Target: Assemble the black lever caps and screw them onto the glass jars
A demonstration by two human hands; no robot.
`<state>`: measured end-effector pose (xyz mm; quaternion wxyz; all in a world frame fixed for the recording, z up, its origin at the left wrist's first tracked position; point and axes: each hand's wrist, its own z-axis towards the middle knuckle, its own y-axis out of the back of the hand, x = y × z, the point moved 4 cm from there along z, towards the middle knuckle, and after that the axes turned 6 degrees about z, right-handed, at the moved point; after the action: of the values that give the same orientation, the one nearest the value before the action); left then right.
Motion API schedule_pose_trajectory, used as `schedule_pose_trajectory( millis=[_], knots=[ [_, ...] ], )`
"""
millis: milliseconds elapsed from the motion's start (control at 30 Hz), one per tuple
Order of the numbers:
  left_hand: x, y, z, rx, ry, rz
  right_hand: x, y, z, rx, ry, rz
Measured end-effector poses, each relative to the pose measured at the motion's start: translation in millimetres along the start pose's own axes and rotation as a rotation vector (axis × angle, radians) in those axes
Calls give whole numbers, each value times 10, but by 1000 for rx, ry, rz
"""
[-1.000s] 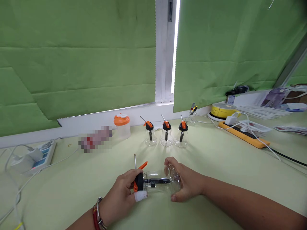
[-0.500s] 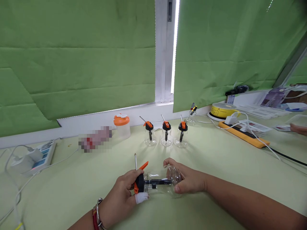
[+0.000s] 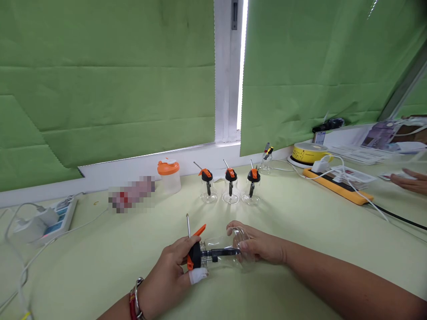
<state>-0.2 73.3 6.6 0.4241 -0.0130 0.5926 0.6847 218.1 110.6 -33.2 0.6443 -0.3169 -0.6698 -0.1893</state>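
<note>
A clear glass bottle [image 3: 220, 242] lies on its side just above the table, its mouth pointing left. Its black-and-orange cap [image 3: 195, 255] carries a thin metal tube sticking up and a raised orange lever. A dark tube runs inside the glass. My left hand [image 3: 173, 266] is closed round the cap, with a white wrap on one finger. At the other end, my right hand [image 3: 258, 244] grips the rounded base, thumb on the near side and fingers behind. Three similar capped bottles [image 3: 231, 191] stand upright beyond my hands.
An orange-lidded cup [image 3: 169, 178] and a blurred-out pinkish object [image 3: 133, 195] stand back left. At the left lies a white power strip [image 3: 63, 220] with cables. To the right are an orange power strip [image 3: 336, 186], a yellow round case [image 3: 308, 154] and another person's hand [image 3: 410, 180].
My right thumb has shifted up along the bottle's base, and my right hand has turned slightly. The left hand keeps its hold. The other person's hand at right has come further into view.
</note>
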Motion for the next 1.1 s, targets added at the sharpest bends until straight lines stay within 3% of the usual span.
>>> schedule_pose_trajectory(
  millis=[1100],
  knots=[
    [23,-29,16,2,83,-35,22,-16,11,-82,-58,-45]
  ],
)
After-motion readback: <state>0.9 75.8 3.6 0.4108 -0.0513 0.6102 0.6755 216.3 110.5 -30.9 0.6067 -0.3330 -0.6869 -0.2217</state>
